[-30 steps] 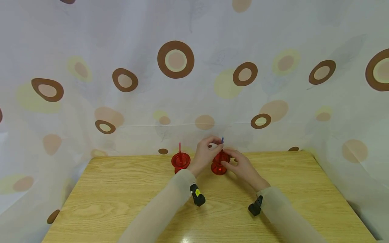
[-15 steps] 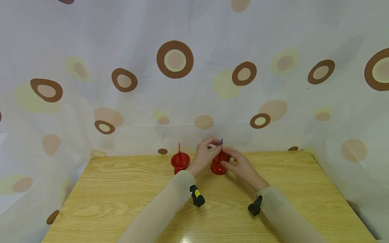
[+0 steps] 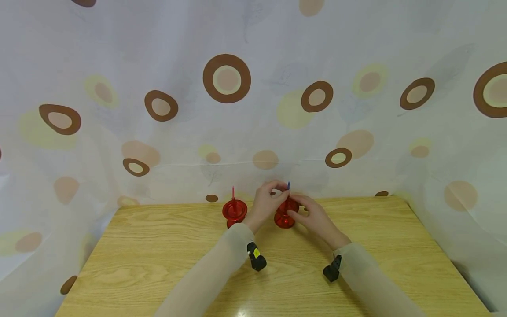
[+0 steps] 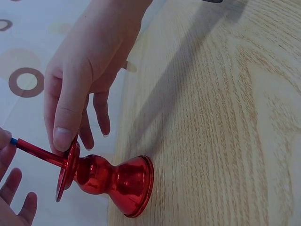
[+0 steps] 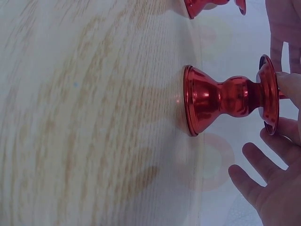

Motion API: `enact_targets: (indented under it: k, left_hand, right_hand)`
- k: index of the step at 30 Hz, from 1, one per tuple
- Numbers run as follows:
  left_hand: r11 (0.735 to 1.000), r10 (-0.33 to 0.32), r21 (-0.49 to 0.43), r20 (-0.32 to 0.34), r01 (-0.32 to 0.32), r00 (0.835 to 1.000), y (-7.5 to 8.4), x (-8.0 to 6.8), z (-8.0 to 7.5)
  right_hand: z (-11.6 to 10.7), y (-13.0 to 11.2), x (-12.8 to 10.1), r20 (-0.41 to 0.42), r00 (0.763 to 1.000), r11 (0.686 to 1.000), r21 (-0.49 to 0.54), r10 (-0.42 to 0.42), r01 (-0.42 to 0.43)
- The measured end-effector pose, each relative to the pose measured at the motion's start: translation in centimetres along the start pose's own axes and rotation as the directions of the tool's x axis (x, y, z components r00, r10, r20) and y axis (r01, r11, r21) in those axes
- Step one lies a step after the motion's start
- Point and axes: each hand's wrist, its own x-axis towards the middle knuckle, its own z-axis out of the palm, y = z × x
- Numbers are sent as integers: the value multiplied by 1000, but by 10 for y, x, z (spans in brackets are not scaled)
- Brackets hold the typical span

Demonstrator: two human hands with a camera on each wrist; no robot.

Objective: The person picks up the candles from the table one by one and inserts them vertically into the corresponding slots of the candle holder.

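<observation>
Red glossy hourglass candle holder (image 3: 286,216)

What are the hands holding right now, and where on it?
The left hand pinches the thin candle near its top. The right hand pinches the rim of the red candle holder.

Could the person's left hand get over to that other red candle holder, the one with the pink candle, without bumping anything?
Probably yes. The left hand pinches the thin candle just beside that other holder, with only bare wooden table between them.
</observation>
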Motion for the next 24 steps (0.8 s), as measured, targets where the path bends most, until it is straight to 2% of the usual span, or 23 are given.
enact_targets:
  k: [12, 20, 24]
  left_hand:
    - [1000, 21, -13, -3, -21, 1000, -3, -2, 1]
    - [1000, -2, -18, -4, 2, 1000, -3, -3, 1]
    - [1000, 9, -12, -7, -9, 1000, -3, -3, 1]
  right_hand:
    - [0, 0, 0, 4, 1000, 1000, -3, 19, -19]
    - [1, 1, -1, -9, 1000, 1000, -14, 12, -12]
    - [1, 0, -1, -10, 1000, 1000, -13, -1, 1]
